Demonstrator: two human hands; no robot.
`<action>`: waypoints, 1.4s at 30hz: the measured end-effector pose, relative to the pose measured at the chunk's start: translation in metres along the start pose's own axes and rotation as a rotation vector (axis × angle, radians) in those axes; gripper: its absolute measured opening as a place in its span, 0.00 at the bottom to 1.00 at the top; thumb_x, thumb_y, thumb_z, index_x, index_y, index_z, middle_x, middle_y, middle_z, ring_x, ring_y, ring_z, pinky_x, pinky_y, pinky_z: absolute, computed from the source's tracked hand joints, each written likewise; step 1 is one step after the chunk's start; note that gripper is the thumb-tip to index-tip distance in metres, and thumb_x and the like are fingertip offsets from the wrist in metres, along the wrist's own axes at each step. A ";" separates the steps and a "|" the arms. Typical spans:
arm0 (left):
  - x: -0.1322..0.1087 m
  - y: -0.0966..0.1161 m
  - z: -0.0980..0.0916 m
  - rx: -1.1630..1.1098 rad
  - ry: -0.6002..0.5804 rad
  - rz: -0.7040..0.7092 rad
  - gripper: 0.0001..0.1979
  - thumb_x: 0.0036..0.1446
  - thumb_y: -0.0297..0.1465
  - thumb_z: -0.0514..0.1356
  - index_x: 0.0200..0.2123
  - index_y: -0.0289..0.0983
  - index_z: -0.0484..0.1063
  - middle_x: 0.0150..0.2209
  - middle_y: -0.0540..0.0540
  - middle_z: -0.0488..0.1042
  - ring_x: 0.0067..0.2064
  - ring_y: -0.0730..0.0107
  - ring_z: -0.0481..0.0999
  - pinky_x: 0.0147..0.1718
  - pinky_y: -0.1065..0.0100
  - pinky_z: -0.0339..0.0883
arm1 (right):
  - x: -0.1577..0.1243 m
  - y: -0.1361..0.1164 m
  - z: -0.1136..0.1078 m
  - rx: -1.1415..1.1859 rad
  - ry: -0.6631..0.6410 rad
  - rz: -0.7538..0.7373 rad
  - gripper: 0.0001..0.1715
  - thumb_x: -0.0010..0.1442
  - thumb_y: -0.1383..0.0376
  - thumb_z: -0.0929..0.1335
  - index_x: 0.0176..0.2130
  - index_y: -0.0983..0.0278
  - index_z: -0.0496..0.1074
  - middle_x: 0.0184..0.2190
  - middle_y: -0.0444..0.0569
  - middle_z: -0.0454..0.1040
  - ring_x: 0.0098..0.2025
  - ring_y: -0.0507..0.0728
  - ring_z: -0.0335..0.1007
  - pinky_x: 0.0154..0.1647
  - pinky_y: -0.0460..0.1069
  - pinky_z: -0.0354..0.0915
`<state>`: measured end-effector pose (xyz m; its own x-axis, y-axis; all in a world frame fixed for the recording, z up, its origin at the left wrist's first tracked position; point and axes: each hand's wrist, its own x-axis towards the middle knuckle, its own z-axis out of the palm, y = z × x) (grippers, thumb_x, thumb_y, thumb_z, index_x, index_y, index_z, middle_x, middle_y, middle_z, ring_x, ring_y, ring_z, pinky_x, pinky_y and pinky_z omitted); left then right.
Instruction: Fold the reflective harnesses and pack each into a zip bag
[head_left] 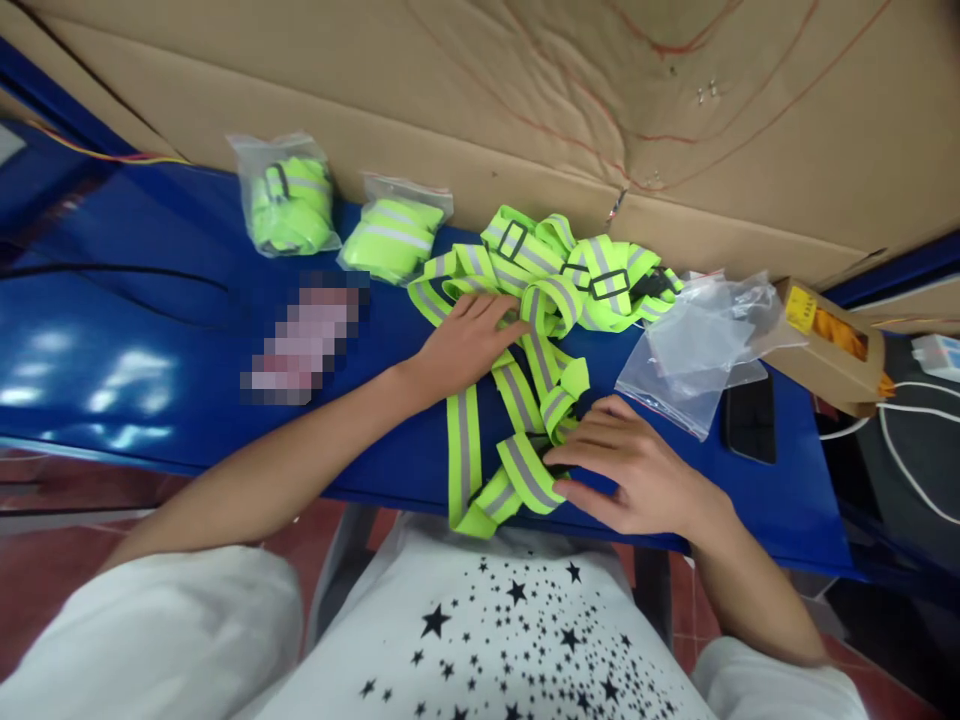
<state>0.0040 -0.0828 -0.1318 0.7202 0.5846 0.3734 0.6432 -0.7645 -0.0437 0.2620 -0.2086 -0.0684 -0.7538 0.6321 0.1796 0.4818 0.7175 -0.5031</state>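
Note:
A loose tangle of neon yellow-green reflective straps (465, 450) with grey stripes lies on the blue table in front of me. These belong to a reflective strap vest; black buckles show in the bunched part (551, 255) at the back. My left hand (469, 345) rests on the middle of the tangle, fingers curled around a strap and thumb close to the fingertips. Nearer the front edge, my right hand (630, 465) has thumb and forefinger closed at a folded strap end. Its other fingers are bent.
Two clear bags hold folded yellow-green straps, one bag (292, 205) left of the other bag (397, 235). At right are clear plastic bags (697, 340), a black phone (750, 415) and a cardboard box (832, 345). A pixelated patch (307, 345) covers something at left. Cardboard (360, 90) walls the back.

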 end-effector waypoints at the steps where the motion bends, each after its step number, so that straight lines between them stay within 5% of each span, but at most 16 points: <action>1: 0.000 0.001 -0.004 -0.008 0.029 -0.014 0.15 0.69 0.22 0.53 0.54 0.36 0.74 0.56 0.35 0.74 0.56 0.49 0.74 0.53 0.52 0.65 | -0.001 0.000 -0.002 -0.006 -0.060 0.056 0.13 0.70 0.58 0.70 0.51 0.61 0.76 0.41 0.47 0.79 0.43 0.55 0.74 0.54 0.57 0.63; 4: -0.001 0.019 -0.022 -0.163 0.065 0.004 0.12 0.67 0.21 0.53 0.44 0.37 0.75 0.46 0.42 0.78 0.47 0.58 0.77 0.47 0.57 0.66 | -0.006 0.005 -0.005 -0.021 -0.196 0.200 0.26 0.68 0.56 0.71 0.63 0.58 0.70 0.55 0.51 0.75 0.56 0.61 0.71 0.59 0.60 0.65; 7: -0.007 0.048 -0.036 -0.331 -0.026 0.095 0.07 0.69 0.32 0.57 0.41 0.37 0.75 0.40 0.46 0.78 0.42 0.61 0.77 0.44 0.59 0.65 | -0.010 0.009 -0.004 -0.019 -0.200 0.248 0.40 0.68 0.55 0.71 0.72 0.59 0.57 0.65 0.56 0.67 0.65 0.64 0.65 0.63 0.61 0.67; 11: -0.013 0.070 -0.041 -0.379 -0.223 0.073 0.27 0.64 0.50 0.64 0.53 0.33 0.72 0.47 0.40 0.79 0.48 0.53 0.78 0.48 0.55 0.66 | -0.013 0.014 -0.003 -0.109 -0.139 0.275 0.34 0.71 0.52 0.68 0.70 0.60 0.62 0.60 0.56 0.71 0.60 0.62 0.71 0.59 0.58 0.71; 14: -0.014 0.068 -0.043 -0.467 -0.340 0.065 0.23 0.61 0.41 0.68 0.54 0.37 0.71 0.52 0.42 0.76 0.50 0.54 0.77 0.50 0.56 0.66 | -0.013 0.019 -0.008 -0.421 0.031 0.362 0.20 0.72 0.52 0.67 0.53 0.63 0.78 0.43 0.53 0.78 0.48 0.63 0.75 0.51 0.60 0.70; 17: -0.014 0.064 -0.048 -0.580 -0.405 0.117 0.13 0.60 0.29 0.67 0.48 0.39 0.74 0.51 0.45 0.75 0.49 0.61 0.77 0.51 0.59 0.66 | -0.011 0.018 -0.011 -0.595 0.206 0.340 0.14 0.72 0.58 0.67 0.47 0.64 0.79 0.45 0.57 0.77 0.50 0.66 0.73 0.50 0.61 0.66; 20: -0.016 0.066 -0.051 -0.533 -0.408 0.136 0.04 0.61 0.30 0.66 0.40 0.38 0.76 0.46 0.45 0.76 0.48 0.60 0.77 0.50 0.58 0.66 | -0.008 0.012 -0.005 -0.364 0.088 0.158 0.24 0.70 0.55 0.70 0.61 0.61 0.72 0.60 0.56 0.73 0.63 0.65 0.68 0.61 0.62 0.63; 24: -0.021 0.075 -0.059 -0.304 -0.409 0.082 0.16 0.63 0.44 0.66 0.36 0.35 0.76 0.41 0.41 0.78 0.44 0.54 0.78 0.47 0.53 0.66 | -0.002 0.008 0.012 -0.191 -0.108 0.125 0.42 0.67 0.55 0.73 0.71 0.61 0.57 0.64 0.56 0.70 0.65 0.63 0.66 0.67 0.63 0.61; 34: -0.035 0.092 -0.079 -0.097 -0.518 -0.019 0.19 0.59 0.42 0.70 0.45 0.34 0.77 0.45 0.40 0.79 0.45 0.50 0.78 0.37 0.58 0.66 | 0.006 0.015 0.024 -0.309 -0.121 0.081 0.33 0.67 0.52 0.73 0.62 0.68 0.69 0.55 0.58 0.74 0.55 0.63 0.73 0.57 0.61 0.68; 42: -0.043 0.104 -0.057 -0.230 -0.337 -0.107 0.12 0.57 0.33 0.64 0.43 0.34 0.74 0.47 0.40 0.79 0.47 0.53 0.79 0.48 0.53 0.71 | 0.008 0.011 0.028 -0.427 -0.098 0.119 0.38 0.65 0.44 0.72 0.60 0.67 0.69 0.47 0.55 0.73 0.49 0.64 0.73 0.52 0.60 0.69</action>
<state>0.0256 -0.2030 -0.0992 0.7219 0.6909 0.0386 0.6716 -0.7131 0.2012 0.2488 -0.2038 -0.0963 -0.7106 0.7017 0.0503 0.6935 0.7108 -0.1177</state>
